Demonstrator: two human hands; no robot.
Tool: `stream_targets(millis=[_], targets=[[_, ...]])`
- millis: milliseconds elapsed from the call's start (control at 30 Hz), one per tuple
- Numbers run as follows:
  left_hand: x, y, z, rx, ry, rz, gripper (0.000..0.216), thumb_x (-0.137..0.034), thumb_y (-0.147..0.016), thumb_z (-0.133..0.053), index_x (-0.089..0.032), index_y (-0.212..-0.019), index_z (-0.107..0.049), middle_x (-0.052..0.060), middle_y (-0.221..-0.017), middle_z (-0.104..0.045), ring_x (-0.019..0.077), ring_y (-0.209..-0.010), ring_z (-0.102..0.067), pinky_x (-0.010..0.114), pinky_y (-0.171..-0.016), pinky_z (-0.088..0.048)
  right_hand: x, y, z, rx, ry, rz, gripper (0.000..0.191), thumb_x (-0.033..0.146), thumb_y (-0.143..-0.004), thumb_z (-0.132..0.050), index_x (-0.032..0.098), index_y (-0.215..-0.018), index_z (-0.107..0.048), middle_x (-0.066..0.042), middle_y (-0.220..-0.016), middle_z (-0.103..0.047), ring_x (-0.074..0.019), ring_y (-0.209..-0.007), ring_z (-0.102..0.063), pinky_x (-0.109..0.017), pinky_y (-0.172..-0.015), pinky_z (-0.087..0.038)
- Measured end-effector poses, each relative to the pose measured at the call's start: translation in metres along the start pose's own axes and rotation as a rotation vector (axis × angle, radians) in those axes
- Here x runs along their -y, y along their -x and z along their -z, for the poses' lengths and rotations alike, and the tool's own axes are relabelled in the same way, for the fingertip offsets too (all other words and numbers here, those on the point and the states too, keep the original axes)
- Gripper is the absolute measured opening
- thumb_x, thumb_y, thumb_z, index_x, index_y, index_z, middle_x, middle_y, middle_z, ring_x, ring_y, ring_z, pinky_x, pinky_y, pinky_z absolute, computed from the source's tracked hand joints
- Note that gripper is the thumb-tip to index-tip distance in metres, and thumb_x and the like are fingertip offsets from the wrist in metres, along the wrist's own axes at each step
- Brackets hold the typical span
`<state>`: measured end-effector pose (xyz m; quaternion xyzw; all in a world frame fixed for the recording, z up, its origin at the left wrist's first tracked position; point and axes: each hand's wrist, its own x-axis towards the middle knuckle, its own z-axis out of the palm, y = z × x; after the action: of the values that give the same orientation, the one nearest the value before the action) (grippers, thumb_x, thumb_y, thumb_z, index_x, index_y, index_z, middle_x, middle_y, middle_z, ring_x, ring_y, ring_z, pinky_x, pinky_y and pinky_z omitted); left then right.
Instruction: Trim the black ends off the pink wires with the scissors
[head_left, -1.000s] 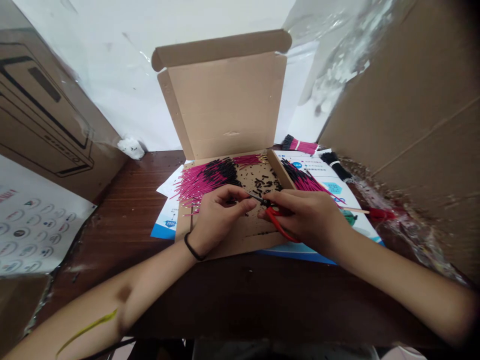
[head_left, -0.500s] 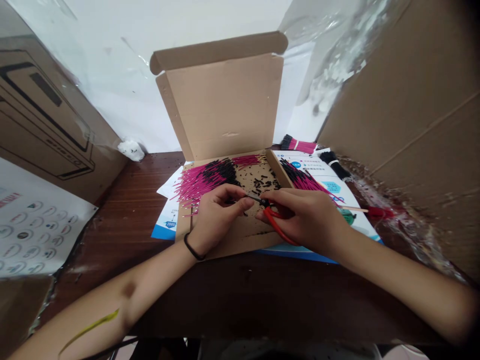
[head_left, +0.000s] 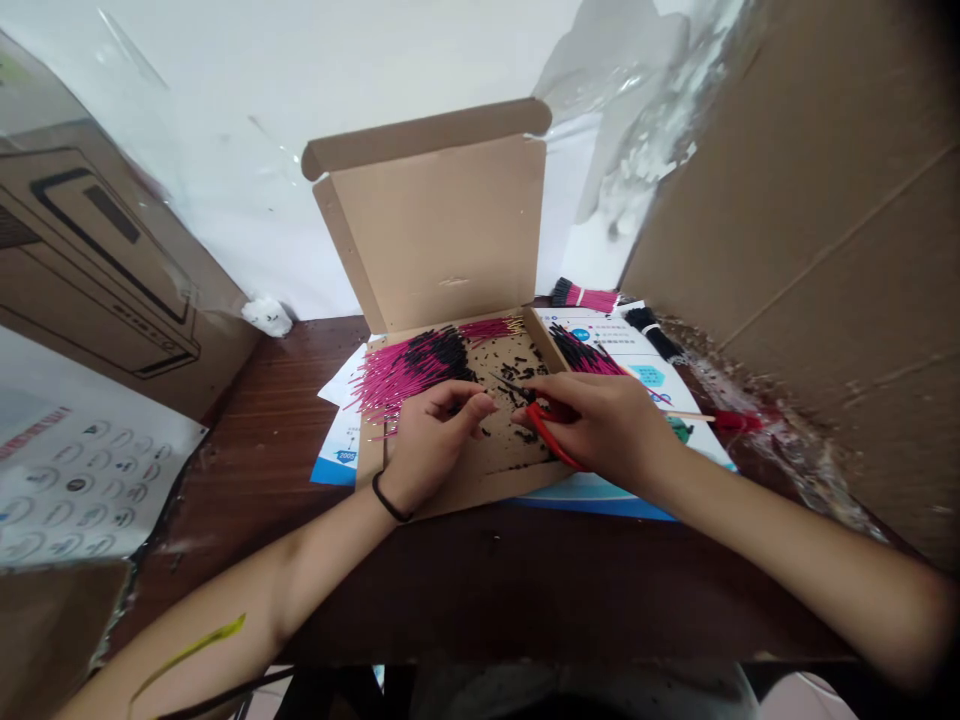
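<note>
In right hand [head_left: 615, 420]: scissors [head_left: 537, 412], handles smooth red plastic with mild sheen, blades dark metal. Below both hands, open box [head_left: 442, 225], matt brown cardboard. Beyond left hand [head_left: 427, 445], magenta-and-black strands [head_left: 397, 370], plastic-looking, faintly shiny. Under box, smooth printed paper [head_left: 652, 345]. Right of right hand, clear film [head_left: 814, 480], crinkled, glossy. Nearer than hands, worktop [head_left: 480, 580] dark, wood-look, low sheen.

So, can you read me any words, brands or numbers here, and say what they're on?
"2005": blue tag on paper left of the open box.
Sheet right of the box: too small to read.
Logo sheet, red heading included: too blurred.
Left carton, lettering on its drawing: too blurred.
</note>
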<state>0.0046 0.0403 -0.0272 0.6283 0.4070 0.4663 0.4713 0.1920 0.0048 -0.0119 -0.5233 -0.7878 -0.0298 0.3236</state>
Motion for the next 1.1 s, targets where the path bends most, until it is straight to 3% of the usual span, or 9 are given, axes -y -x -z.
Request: stream_targets(millis=[300,500,633,700,833,933,1100], targets=[[0.002,0.001,0.002,0.07,-0.031,-0.052,0.027,-0.044,-0.078,-0.064,-0.017,-0.079,-0.066,0.004,-0.073,-0.071,0.0083,-0.049,-0.057,0.021,-0.048,-0.049,0.004,-0.001,0.002,0.054,-0.038,0.016,0.036,0.051,-0.083,-0.057,0.02,-0.093,-0.072,-0.005,-0.076,-0.072,-0.0153,-0.062,-0.063,-0.026,-0.053,-0.037],[0.006,0.002,0.003,0.116,-0.047,-0.045,0.027,-0.043,-0.082,-0.061,-0.017,-0.08,-0.066,0.005,-0.077,-0.071,0.0082,-0.051,-0.056,0.022,-0.051,-0.048,0.001,-0.002,0.001,0.156,-0.024,-0.032,0.026,0.045,-0.082,-0.058,0.023,-0.087,-0.073,-0.005,-0.079,-0.072,-0.0163,-0.066,-0.063,-0.025,-0.055,-0.037],[0.004,0.0,0.005,0.057,-0.135,-0.209,0.023,-0.04,-0.081,-0.062,-0.018,-0.077,-0.069,0.005,-0.08,-0.068,0.0126,-0.075,-0.061,0.026,-0.07,-0.05,0.002,-0.004,0.003,0.145,-0.054,-0.099,0.029,0.045,-0.082,-0.058,0.02,-0.081,-0.072,-0.006,-0.071,-0.071,-0.0169,-0.063,-0.062,-0.026,-0.055,-0.036],[0.003,-0.002,0.007,0.014,-0.153,-0.293,0.021,-0.038,-0.08,-0.065,-0.019,-0.075,-0.07,0.004,-0.079,-0.066,0.013,-0.079,-0.06,0.026,-0.074,-0.049,0.004,-0.005,0.006,0.095,-0.139,-0.15,0.032,0.047,-0.081,-0.059,0.018,-0.085,-0.072,-0.006,-0.067,-0.069,-0.0154,-0.06,-0.06,-0.025,-0.054,-0.036],[-0.001,-0.001,0.006,0.062,-0.068,-0.142,0.024,-0.04,-0.077,-0.067,-0.017,-0.082,-0.07,0.004,-0.076,-0.069,0.0121,-0.067,-0.062,0.025,-0.063,-0.049,0.012,-0.004,0.01,0.073,-0.4,-0.222,0.041,0.05,-0.078,-0.063,0.015,-0.099,-0.069,-0.004,-0.069,-0.068,-0.0141,-0.063,-0.059,-0.025,-0.058,-0.039],[-0.005,0.003,0.002,0.098,0.006,-0.056,0.025,-0.04,-0.073,-0.07,-0.016,-0.08,-0.068,0.004,-0.07,-0.069,0.0128,-0.063,-0.063,0.025,-0.06,-0.05,0.017,-0.003,0.01,0.155,-0.63,-0.228,0.042,0.047,-0.076,-0.065,0.015,-0.102,-0.067,-0.004,-0.076,-0.069,-0.0141,-0.067,-0.06,-0.026,-0.062,-0.043],[-0.01,0.004,0.001,0.077,-0.091,-0.096,0.023,-0.038,-0.067,-0.073,-0.016,-0.071,-0.067,0.003,-0.065,-0.067,0.0112,-0.058,-0.058,0.024,-0.054,-0.045,0.019,-0.005,0.01,0.292,-0.842,-0.255,0.033,0.034,-0.072,-0.068,0.015,-0.099,-0.065,0.0,-0.069,-0.063,-0.0113,-0.062,-0.055,-0.026,-0.059,-0.044]])
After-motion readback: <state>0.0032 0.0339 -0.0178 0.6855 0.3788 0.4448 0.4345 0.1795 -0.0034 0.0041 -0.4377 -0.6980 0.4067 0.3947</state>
